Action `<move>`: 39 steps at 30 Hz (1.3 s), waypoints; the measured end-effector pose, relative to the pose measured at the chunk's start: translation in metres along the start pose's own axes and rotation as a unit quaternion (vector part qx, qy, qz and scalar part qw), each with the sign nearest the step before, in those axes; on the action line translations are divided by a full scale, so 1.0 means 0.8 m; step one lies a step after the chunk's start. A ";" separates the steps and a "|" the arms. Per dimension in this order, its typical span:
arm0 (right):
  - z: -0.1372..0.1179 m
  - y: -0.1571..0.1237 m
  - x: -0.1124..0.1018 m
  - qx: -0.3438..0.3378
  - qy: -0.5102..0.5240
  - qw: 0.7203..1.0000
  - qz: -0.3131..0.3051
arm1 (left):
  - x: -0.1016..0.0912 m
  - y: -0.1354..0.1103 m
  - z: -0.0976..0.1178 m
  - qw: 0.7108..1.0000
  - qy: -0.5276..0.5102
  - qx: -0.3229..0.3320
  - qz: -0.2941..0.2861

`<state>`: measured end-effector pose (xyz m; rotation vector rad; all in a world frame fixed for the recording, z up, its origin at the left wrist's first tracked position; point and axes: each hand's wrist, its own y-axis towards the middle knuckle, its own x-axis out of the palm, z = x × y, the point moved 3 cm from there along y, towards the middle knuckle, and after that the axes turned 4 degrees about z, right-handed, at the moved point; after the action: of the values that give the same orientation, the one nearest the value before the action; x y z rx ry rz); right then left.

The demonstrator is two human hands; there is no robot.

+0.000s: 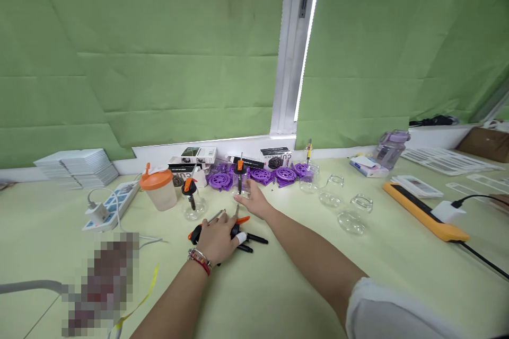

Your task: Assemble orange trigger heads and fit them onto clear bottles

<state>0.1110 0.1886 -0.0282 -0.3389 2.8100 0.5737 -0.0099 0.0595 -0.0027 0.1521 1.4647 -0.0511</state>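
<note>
My right hand [256, 199] reaches to the back and closes round the side of a small clear glass bottle. A black and orange top [239, 166] with a thin metal spout stands upright on that bottle. My left hand [218, 238], with a white cover on its thumb, lies palm down over several loose black and orange tops [256, 238], its fingers apart. The palm hides part of this pile. To the left, a second glass bottle [194, 208] carries a black and orange top [189, 186], its spout leaning right.
Three glass bottles, including one [352, 221], stand at right. Behind are purple plastic parts [220, 180] and cup holder boxes [277, 159]. An orange-lidded cup [162, 196] and white power strip [117, 204] are left; an orange power strip [421, 214] lies right.
</note>
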 end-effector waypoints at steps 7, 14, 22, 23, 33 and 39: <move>0.017 0.020 0.043 0.021 -0.067 0.995 -0.067 | -0.012 -0.014 0.017 0.999 -0.011 0.009 -0.035; 0.021 0.015 0.045 0.020 -0.111 0.987 -0.111 | -0.015 -0.021 0.030 0.998 -0.015 0.025 -0.063; 0.015 0.013 0.043 0.022 -0.084 0.991 -0.102 | -0.017 -0.021 0.033 0.998 -0.002 0.028 -0.064; 0.011 0.009 0.037 0.023 -0.074 0.993 -0.091 | -0.016 -0.020 0.032 0.998 -0.003 0.029 -0.063; -0.026 -0.143 -0.172 -0.203 -0.344 0.887 0.232 | 0.002 -0.009 0.012 0.997 -0.034 0.047 -0.057; 0.017 -0.202 -0.294 0.055 -0.392 0.815 0.424 | 0.001 -0.010 0.007 0.991 -0.090 0.071 -0.064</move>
<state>0.3798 0.0910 -0.0290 1.0072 2.0125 0.5230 -0.0052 0.0510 -0.0037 0.1655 1.2893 -0.2680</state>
